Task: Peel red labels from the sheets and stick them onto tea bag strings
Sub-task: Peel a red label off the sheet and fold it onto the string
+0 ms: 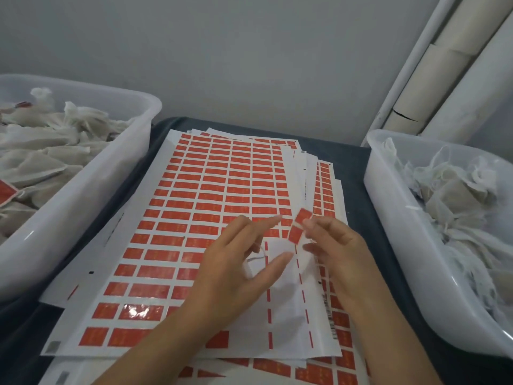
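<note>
You are holding a peeled red label in the air over the near right part of the desk, pinched at its right edge by the fingers of your right hand. It is looking thin, limp and very light, creased across the middle, and its back is probably sticky, so an edge grip like this one is likely the safest hold. Your left hand is hovering just beside it with its fingers spread and relaxed, grasping nothing that can be made out; a white string loop and a pale tea bag are lying under it, and whether the fingers are touching the string cannot be told. The string is looking soft and slack and will probably need pinning flat before the label is folding round it.

Below, the top label sheet is lying on a loose, fanned stack, glossy and likely to slide; its right-hand column is already stripped bare. A tub of labelled bags is crowding the left edge of the desk and a tub of unlabelled bags the right edge, leaving you working room only over the sheets between them.
</note>
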Demonstrator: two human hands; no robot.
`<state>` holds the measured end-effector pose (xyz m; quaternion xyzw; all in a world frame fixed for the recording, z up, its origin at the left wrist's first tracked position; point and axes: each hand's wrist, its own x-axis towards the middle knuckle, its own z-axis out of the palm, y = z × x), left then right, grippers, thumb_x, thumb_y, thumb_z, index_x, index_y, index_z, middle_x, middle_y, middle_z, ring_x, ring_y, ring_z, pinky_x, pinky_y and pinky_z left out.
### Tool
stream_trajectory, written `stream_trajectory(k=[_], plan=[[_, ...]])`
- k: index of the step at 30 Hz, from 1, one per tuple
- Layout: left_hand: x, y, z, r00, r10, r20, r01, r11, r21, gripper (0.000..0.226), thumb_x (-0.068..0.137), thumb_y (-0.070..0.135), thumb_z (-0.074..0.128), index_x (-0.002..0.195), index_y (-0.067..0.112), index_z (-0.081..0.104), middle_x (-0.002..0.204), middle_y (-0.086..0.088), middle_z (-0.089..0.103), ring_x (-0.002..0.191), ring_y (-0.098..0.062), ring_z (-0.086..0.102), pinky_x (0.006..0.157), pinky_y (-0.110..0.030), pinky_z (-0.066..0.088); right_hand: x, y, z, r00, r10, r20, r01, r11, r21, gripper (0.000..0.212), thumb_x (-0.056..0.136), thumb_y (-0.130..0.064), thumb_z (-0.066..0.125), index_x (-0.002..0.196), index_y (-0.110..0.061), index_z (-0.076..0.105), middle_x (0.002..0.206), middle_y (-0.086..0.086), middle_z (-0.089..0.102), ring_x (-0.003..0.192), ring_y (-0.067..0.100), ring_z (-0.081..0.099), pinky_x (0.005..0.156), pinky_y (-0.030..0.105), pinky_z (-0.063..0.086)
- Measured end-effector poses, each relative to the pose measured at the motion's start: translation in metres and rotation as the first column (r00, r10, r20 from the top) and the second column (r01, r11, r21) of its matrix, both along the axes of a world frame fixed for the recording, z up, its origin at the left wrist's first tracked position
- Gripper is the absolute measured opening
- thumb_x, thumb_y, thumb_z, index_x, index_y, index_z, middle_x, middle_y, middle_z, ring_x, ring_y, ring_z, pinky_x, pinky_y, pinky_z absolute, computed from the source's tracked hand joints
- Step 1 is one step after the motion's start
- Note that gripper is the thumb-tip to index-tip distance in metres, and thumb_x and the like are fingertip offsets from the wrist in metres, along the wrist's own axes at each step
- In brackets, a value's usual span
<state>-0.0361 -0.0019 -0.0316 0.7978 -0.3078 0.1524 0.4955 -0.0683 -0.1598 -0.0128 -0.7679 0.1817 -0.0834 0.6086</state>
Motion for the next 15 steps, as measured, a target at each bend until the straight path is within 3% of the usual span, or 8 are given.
stream_trajectory(k=[2, 5, 7, 12, 15], plan=[[-0.003, 0.002, 0.0, 0.99, -0.052, -0.133, 0.046, 0.998, -0.052, 0.032, 0.083, 0.062, 0.039, 0.114, 0.052, 0.044, 0.099, 0.026, 0.054, 0.097, 0.004, 0.05, 0.079, -0.006, 0.043, 0.001, 0.002, 0.001, 0.995, -0.009, 0.1, 0.016, 0.998, -0.067, 0.037, 0.067, -0.057, 0.057, 0.1, -0.04, 0.06, 0.093, -0.025, 0.067, 0.084, -0.005, 0.063, 0.063, 0.012, 0.049], [-0.006, 0.004, -0.004, 0.974, -0.057, -0.218, 0.05, 0.998, -0.037, 0.05, 0.079, 0.077, 0.015, 0.118, 0.058, 0.04, 0.121, 0.025, 0.051, 0.117, -0.004, 0.046, 0.102, -0.036, 0.041, 0.0, 0.016, -0.001, 0.96, 0.206, 0.191, -0.204, 0.979, -0.026, 0.06, 0.065, -0.049, 0.065, 0.119, -0.047, 0.04, 0.094, -0.031, 0.065, 0.092, -0.005, 0.063, 0.065, 0.004, 0.047], [-0.007, 0.003, -0.004, 0.97, -0.061, -0.235, 0.059, 0.998, -0.019, 0.052, 0.077, 0.081, 0.009, 0.116, 0.063, 0.038, 0.124, 0.028, 0.048, 0.123, -0.005, 0.042, 0.107, -0.046, 0.034, -0.001, 0.026, -0.007, 0.926, 0.306, 0.223, -0.293, 0.952, -0.09, 0.077, 0.064, -0.043, 0.071, 0.129, -0.044, 0.03, 0.096, -0.026, 0.067, 0.094, 0.0, 0.064, 0.071, 0.006, 0.047], [-0.006, 0.002, -0.004, 0.974, -0.069, -0.216, 0.067, 0.998, -0.014, 0.046, 0.075, 0.082, 0.008, 0.114, 0.071, 0.031, 0.125, 0.037, 0.04, 0.123, 0.005, 0.036, 0.107, -0.028, 0.028, -0.001, 0.033, -0.016, 0.92, 0.272, 0.282, -0.242, 0.961, -0.137, 0.073, 0.066, -0.04, 0.069, 0.129, -0.043, 0.031, 0.091, -0.026, 0.067, 0.091, -0.001, 0.065, 0.073, 0.003, 0.045], [-0.004, 0.003, -0.002, 0.973, -0.062, -0.224, 0.057, 0.998, -0.031, 0.043, 0.081, 0.075, 0.015, 0.114, 0.063, 0.039, 0.118, 0.034, 0.047, 0.121, 0.004, 0.04, 0.104, -0.021, 0.03, -0.001, 0.025, -0.013, 0.927, 0.242, 0.287, -0.218, 0.969, -0.116, 0.071, 0.067, -0.037, 0.069, 0.127, -0.044, 0.032, 0.091, -0.021, 0.069, 0.092, 0.0, 0.065, 0.073, 0.002, 0.044]])
